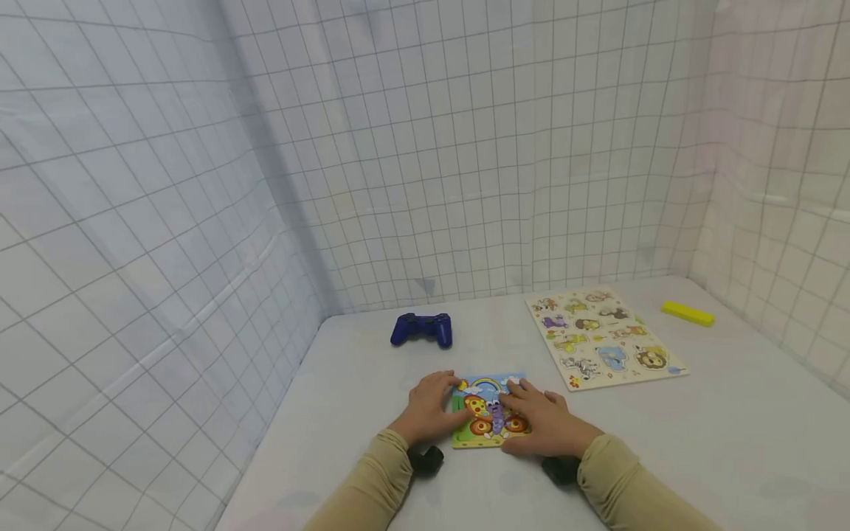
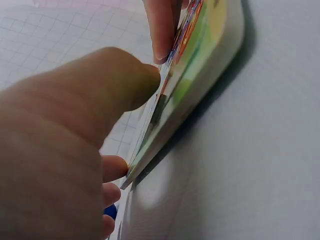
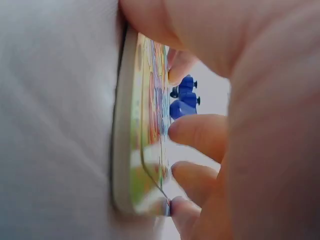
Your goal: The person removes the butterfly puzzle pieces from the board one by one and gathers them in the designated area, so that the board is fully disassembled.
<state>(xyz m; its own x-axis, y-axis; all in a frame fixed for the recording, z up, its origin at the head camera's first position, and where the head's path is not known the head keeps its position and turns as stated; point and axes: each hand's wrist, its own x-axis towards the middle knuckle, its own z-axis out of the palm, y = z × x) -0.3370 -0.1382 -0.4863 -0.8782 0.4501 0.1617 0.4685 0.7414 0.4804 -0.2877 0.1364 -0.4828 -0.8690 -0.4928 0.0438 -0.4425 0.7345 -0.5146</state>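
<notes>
A small butterfly jigsaw board (image 1: 492, 413) with a rainbow, green ground and a purple-bodied butterfly lies on the white table between both hands. My left hand (image 1: 430, 409) is at its left side, the thumb (image 2: 142, 85) on the picture face and other fingertips touching the far left corner. From the right, my right hand (image 1: 547, 424) rests on the board with fingers spread over the butterfly's right half. Its thumb lies along the near edge. In the right wrist view, several fingertips touch the face of the board. Part of the picture is hidden beneath this hand.
Behind the board lies a dark blue game controller (image 1: 421, 330). A larger animal puzzle board (image 1: 607, 339) is at the back right, with a yellow bar (image 1: 688, 313) beyond it. White gridded cloth walls (image 1: 465, 147) stand at the back and sides.
</notes>
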